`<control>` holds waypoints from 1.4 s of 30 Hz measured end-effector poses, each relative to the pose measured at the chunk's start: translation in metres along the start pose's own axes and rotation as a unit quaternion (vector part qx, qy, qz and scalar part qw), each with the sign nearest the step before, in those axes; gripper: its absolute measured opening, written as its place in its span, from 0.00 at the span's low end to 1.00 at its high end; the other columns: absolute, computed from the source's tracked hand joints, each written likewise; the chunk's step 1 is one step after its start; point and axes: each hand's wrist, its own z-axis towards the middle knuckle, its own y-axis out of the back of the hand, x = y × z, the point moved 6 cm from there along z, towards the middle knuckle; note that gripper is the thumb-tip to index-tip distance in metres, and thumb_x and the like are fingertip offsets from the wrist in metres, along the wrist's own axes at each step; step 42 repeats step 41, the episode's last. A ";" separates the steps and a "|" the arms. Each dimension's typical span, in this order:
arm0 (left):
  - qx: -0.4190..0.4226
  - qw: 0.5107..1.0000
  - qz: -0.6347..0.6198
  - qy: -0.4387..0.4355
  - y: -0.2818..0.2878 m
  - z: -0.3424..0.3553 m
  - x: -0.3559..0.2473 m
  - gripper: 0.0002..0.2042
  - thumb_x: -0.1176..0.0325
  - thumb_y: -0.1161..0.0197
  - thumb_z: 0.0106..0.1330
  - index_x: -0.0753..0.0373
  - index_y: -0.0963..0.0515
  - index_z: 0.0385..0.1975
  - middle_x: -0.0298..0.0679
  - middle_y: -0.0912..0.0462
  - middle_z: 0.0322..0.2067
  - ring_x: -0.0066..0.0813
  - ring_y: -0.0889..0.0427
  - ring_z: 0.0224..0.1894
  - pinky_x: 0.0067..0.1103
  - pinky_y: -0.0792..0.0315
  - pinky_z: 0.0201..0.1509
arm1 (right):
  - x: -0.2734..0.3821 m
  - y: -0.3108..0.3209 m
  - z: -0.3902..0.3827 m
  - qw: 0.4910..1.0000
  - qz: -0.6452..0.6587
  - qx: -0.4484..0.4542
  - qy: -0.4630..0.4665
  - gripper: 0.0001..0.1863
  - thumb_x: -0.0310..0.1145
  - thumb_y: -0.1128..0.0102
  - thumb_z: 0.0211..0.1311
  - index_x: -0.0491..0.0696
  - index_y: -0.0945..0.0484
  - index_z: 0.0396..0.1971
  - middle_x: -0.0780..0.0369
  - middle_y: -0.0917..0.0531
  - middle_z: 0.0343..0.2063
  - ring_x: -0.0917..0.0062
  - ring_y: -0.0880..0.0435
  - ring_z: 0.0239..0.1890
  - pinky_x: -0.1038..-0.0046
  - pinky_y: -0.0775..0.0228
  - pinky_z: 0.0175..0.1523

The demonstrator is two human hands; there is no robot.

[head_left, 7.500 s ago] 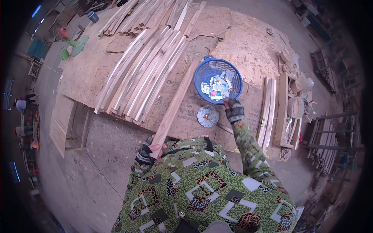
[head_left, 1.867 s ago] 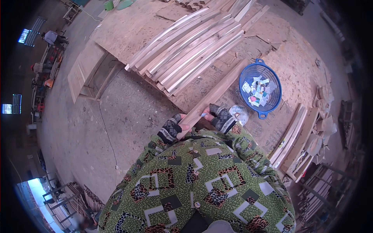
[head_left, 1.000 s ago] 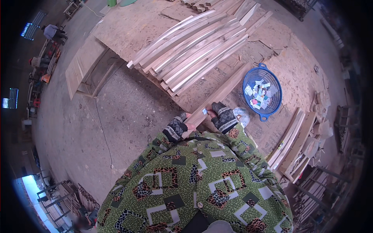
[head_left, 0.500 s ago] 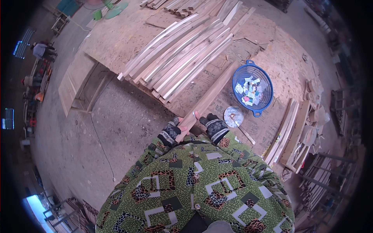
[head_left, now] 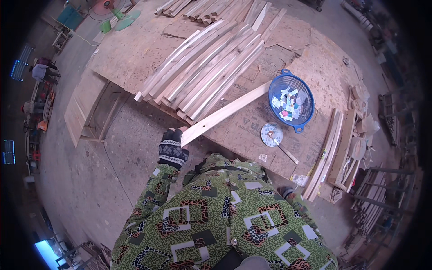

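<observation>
My left hand (head_left: 173,140), in a dark patterned fingerless glove, is closed around the near end of a pale wooden slat (head_left: 225,110). The slat slants away to the right across the table's front edge, its far end beside a blue plastic basket (head_left: 310,114). Near the slat's held end a small dark spot shows in the wood. Lowered by my right side, my right hand (head_left: 288,192) is apart from the slat, near the table's front edge. Its fingers are too blurred and small to make out. Paper scraps (head_left: 289,103) lie in the basket.
Several wooden slats (head_left: 202,67) lie side by side on the worktable (head_left: 310,49). A round disc (head_left: 272,135) with a stick (head_left: 288,154) across it lies near the basket. More strips (head_left: 325,155) and a wooden trough (head_left: 344,155) stand at the right. People work far left.
My right hand has let go of the slat and dropped to my right side. My left hand has moved left with the near end, turning the slat more crosswise.
</observation>
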 end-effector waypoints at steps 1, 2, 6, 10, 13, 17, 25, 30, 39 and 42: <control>0.001 1.000 0.000 -0.001 0.001 -0.001 0.001 0.25 0.75 0.41 0.42 0.58 0.29 0.46 0.45 0.29 0.32 0.45 0.29 0.37 0.35 0.34 0.42 | 0.006 -0.018 -0.009 0.998 0.006 0.037 0.042 0.24 0.33 0.48 0.47 0.54 0.28 0.50 0.53 0.23 0.44 0.61 0.25 0.50 0.65 0.34 0.54; -0.010 1.000 0.012 0.000 0.003 -0.002 0.002 0.24 0.75 0.43 0.42 0.58 0.29 0.46 0.45 0.30 0.32 0.46 0.30 0.37 0.36 0.35 0.41 | 0.007 -0.025 -0.008 0.998 0.007 0.038 0.042 0.24 0.33 0.48 0.47 0.54 0.28 0.50 0.53 0.23 0.44 0.61 0.25 0.50 0.65 0.34 0.54; -0.043 0.999 0.008 0.016 -0.004 -0.020 0.020 0.25 0.75 0.45 0.43 0.59 0.31 0.47 0.46 0.30 0.31 0.46 0.30 0.36 0.36 0.35 0.40 | 0.004 0.004 0.023 0.991 0.024 0.021 -0.126 0.25 0.39 0.47 0.49 0.56 0.29 0.51 0.56 0.26 0.51 0.65 0.29 0.55 0.64 0.38 0.59; -0.016 0.996 -0.054 0.069 -0.024 -0.032 0.043 0.26 0.73 0.42 0.41 0.59 0.33 0.47 0.45 0.30 0.32 0.45 0.29 0.37 0.36 0.35 0.42 | 0.063 0.118 0.010 0.967 0.015 -0.242 -0.084 0.18 0.40 0.47 0.49 0.52 0.26 0.41 0.56 0.22 0.42 0.61 0.24 0.47 0.62 0.33 0.50; 0.060 0.992 -0.078 0.083 -0.019 -0.025 0.027 0.28 0.71 0.38 0.40 0.57 0.33 0.47 0.46 0.31 0.34 0.47 0.30 0.40 0.36 0.34 0.44 | 0.072 0.164 0.002 0.896 0.067 -0.434 -0.061 0.15 0.41 0.46 0.50 0.52 0.27 0.38 0.54 0.22 0.34 0.58 0.23 0.39 0.59 0.31 0.43; 0.118 0.986 -0.076 0.092 -0.029 -0.036 0.026 0.29 0.66 0.33 0.38 0.54 0.31 0.46 0.49 0.33 0.40 0.49 0.32 0.45 0.38 0.36 0.48 | 0.035 0.197 0.014 0.856 0.042 -0.489 -0.160 0.15 0.38 0.45 0.46 0.53 0.26 0.37 0.57 0.24 0.35 0.59 0.26 0.38 0.58 0.34 0.41; 0.190 0.897 -0.330 0.224 -0.067 -0.064 0.040 0.22 0.66 0.35 0.49 0.65 0.29 0.45 0.42 0.21 0.32 0.30 0.23 0.33 0.23 0.29 0.38 | 0.000 0.186 0.025 0.842 0.107 -0.493 -0.193 0.13 0.37 0.42 0.47 0.54 0.25 0.35 0.58 0.23 0.38 0.60 0.27 0.43 0.61 0.33 0.44; 0.215 0.743 -0.526 0.354 -0.078 -0.068 0.038 0.19 0.68 0.36 0.53 0.66 0.29 0.45 0.36 0.22 0.25 0.14 0.33 0.14 0.13 0.41 0.14 | -0.003 0.170 0.025 0.810 0.126 -0.558 -0.132 0.13 0.33 0.41 0.46 0.51 0.30 0.34 0.57 0.24 0.32 0.59 0.26 0.35 0.60 0.36 0.40; 0.121 0.870 -0.402 0.259 -0.075 -0.067 0.052 0.20 0.70 0.37 0.53 0.64 0.30 0.46 0.32 0.25 0.23 0.17 0.32 0.16 0.15 0.36 0.18 | 0.029 0.172 0.038 0.772 0.311 -0.552 -0.043 0.09 0.34 0.47 0.54 0.49 0.31 0.34 0.52 0.24 0.28 0.56 0.25 0.31 0.57 0.33 0.35; 0.125 0.952 -0.249 0.126 -0.072 -0.059 0.052 0.22 0.70 0.37 0.53 0.61 0.32 0.50 0.37 0.23 0.29 0.24 0.25 0.26 0.20 0.29 0.30 | 0.027 0.165 0.050 0.749 0.381 -0.540 -0.052 0.09 0.34 0.47 0.54 0.49 0.31 0.34 0.53 0.24 0.28 0.56 0.25 0.31 0.58 0.33 0.35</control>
